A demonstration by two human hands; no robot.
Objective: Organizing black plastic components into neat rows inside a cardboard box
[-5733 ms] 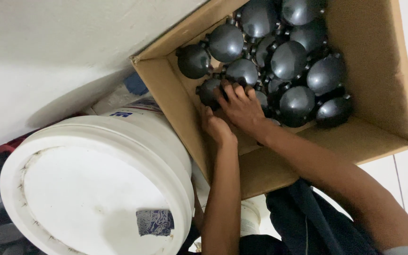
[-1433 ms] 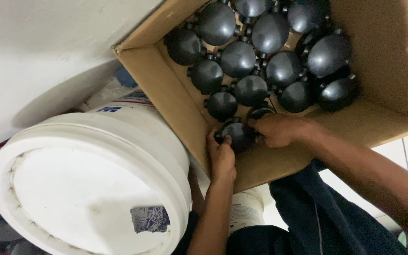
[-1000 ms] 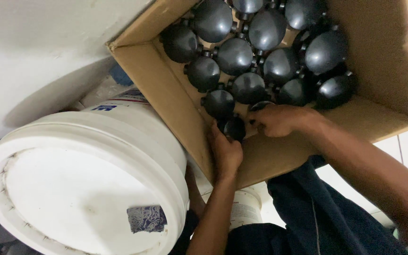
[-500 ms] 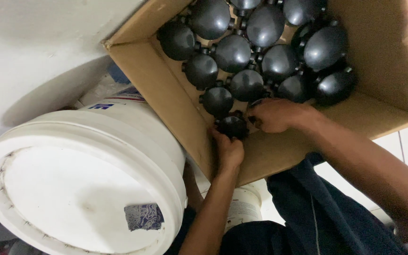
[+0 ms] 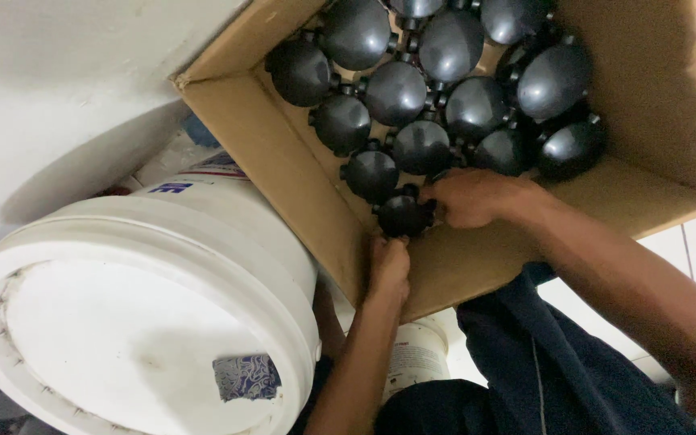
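1. We are seating one dark domed fitting (image 5: 403,215) into the near corner of the cardboard box (image 5: 283,161), next to the rows of identical pieces (image 5: 412,89) already packed there.
2. Our left hand (image 5: 388,262) reaches over the box wall; its fingertips press the fitting from below. Our right hand (image 5: 469,197) closes on the same fitting from its right side. Both hands therefore hold it between them, fingers curled narrowly around it.
3. We judge the placing step to be nearly complete: the fitting touches its neighbour (image 5: 370,173) and lies close to the box floor.
4. The next move, in our estimate, calls for a small turn so that the side stubs clear the adjoining pieces, then a light downward press before we let go.
5. The fitting is round, smooth and dark grey with a dull sheen; short stubs project from its rim.
6. A white lidded bucket (image 5: 122,322) stands just beside the box, to the left.
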